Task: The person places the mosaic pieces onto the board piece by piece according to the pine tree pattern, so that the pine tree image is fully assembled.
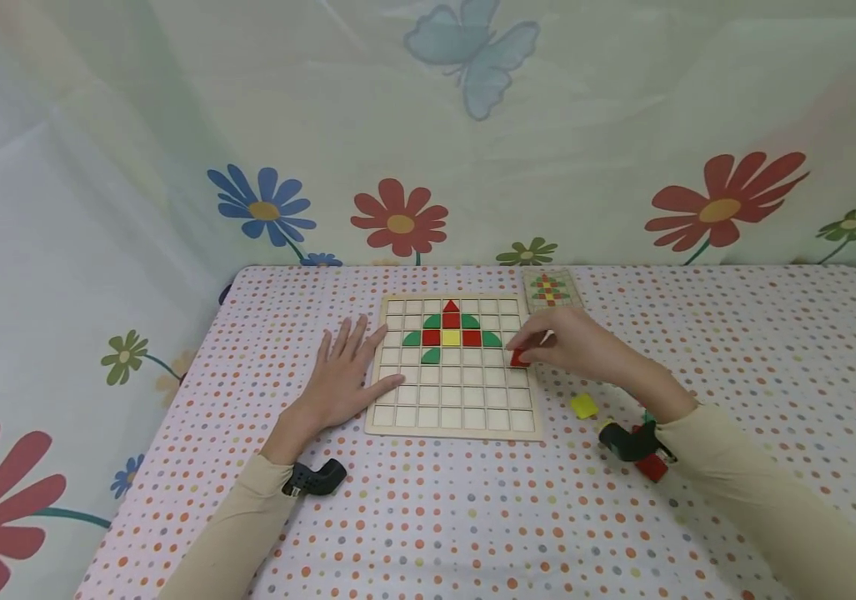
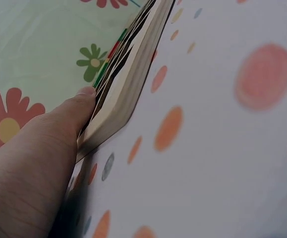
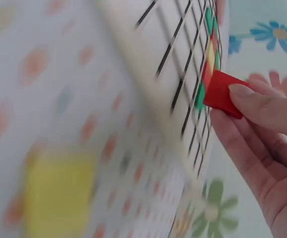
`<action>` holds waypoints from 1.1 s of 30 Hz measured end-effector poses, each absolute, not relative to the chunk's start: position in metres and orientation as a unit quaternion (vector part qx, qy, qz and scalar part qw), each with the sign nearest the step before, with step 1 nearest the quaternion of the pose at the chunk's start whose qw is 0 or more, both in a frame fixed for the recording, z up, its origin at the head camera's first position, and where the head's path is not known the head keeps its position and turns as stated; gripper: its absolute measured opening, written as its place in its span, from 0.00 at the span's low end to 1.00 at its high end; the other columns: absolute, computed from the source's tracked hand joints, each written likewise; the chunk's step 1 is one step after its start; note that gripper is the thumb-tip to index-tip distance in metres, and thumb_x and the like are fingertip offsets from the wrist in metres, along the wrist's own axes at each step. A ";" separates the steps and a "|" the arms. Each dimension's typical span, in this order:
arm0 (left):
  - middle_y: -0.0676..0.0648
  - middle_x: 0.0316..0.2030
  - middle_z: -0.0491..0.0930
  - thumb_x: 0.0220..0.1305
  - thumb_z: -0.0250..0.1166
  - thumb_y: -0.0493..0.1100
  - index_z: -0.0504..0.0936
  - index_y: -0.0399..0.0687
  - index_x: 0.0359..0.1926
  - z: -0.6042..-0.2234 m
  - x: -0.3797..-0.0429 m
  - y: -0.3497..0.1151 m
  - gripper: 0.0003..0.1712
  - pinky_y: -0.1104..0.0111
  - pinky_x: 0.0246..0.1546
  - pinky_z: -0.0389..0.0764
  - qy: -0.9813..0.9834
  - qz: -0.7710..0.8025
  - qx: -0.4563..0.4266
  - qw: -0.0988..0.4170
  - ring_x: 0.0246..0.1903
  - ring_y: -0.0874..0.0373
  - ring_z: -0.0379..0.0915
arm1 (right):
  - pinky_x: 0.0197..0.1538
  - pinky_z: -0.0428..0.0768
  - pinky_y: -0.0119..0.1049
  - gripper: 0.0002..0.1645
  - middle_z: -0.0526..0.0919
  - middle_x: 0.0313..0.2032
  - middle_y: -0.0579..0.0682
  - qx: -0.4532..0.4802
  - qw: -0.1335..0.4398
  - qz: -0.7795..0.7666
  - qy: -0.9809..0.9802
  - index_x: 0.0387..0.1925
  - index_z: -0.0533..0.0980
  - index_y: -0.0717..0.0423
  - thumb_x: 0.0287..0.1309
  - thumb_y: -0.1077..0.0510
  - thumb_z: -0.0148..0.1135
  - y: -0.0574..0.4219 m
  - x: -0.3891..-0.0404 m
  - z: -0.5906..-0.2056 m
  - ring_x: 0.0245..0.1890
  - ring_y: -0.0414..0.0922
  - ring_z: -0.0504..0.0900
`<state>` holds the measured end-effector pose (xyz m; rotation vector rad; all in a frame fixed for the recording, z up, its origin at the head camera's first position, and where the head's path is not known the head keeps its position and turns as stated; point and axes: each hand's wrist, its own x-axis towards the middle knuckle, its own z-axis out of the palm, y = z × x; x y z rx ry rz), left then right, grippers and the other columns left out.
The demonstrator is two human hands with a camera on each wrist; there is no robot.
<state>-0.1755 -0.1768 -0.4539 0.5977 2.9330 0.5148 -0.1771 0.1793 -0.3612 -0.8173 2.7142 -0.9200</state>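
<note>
A wooden grid board [image 1: 458,417] lies on the table, with red, green and yellow tiles set in its upper cells. My left hand [image 1: 341,379] rests with spread fingers on the board's left edge, its thumb over the frame; the left wrist view shows that thumb [image 2: 84,101] on the rim. Over the board's right edge, my right hand [image 1: 566,342] pinches a red square tile [image 3: 222,94] between thumb and fingers. A lone green quarter-round tile [image 1: 431,356] sits in the row below the other tiles.
A small pattern card [image 1: 551,290] with a tree-like figure lies behind the board's right corner. Near my right forearm are a yellow tile [image 1: 584,406] and a red tile [image 1: 651,468], the latter partly under the wrist camera. A flowered cloth [image 1: 593,125] hangs behind the dotted table.
</note>
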 end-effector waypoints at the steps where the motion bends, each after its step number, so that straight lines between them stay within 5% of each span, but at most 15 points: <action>1: 0.41 0.84 0.37 0.72 0.55 0.71 0.48 0.53 0.85 -0.454 -0.176 -0.177 0.52 0.42 0.78 0.28 0.965 0.168 0.197 0.052 0.82 0.42 0.24 | 0.44 0.87 0.42 0.08 0.90 0.39 0.50 -0.276 0.081 -0.312 0.905 0.40 0.89 0.62 0.58 0.71 0.74 0.171 -0.181 -0.363 0.40 0.46 0.85; 12: 0.41 0.84 0.37 0.72 0.54 0.72 0.48 0.54 0.85 -0.454 -0.176 -0.176 0.52 0.42 0.79 0.28 0.966 0.159 0.196 0.053 0.82 0.42 0.24 | 0.47 0.86 0.43 0.07 0.90 0.39 0.55 -0.297 0.081 -0.354 0.883 0.41 0.88 0.66 0.61 0.72 0.71 0.111 -0.202 -0.381 0.41 0.50 0.85; 23: 0.39 0.84 0.37 0.72 0.55 0.71 0.49 0.52 0.85 -0.450 -0.174 -0.175 0.53 0.41 0.78 0.29 0.965 0.163 0.198 0.049 0.82 0.40 0.26 | 0.53 0.86 0.46 0.08 0.90 0.45 0.58 -0.265 0.102 -0.339 0.897 0.44 0.88 0.65 0.64 0.71 0.69 0.097 -0.202 -0.385 0.48 0.53 0.86; 33: 0.39 0.84 0.37 0.73 0.55 0.71 0.49 0.51 0.85 -0.448 -0.173 -0.175 0.52 0.42 0.78 0.28 0.965 0.168 0.193 0.054 0.82 0.41 0.25 | 0.50 0.86 0.42 0.09 0.90 0.43 0.58 -0.281 0.080 -0.285 0.913 0.43 0.89 0.67 0.63 0.73 0.69 0.090 -0.198 -0.384 0.47 0.53 0.86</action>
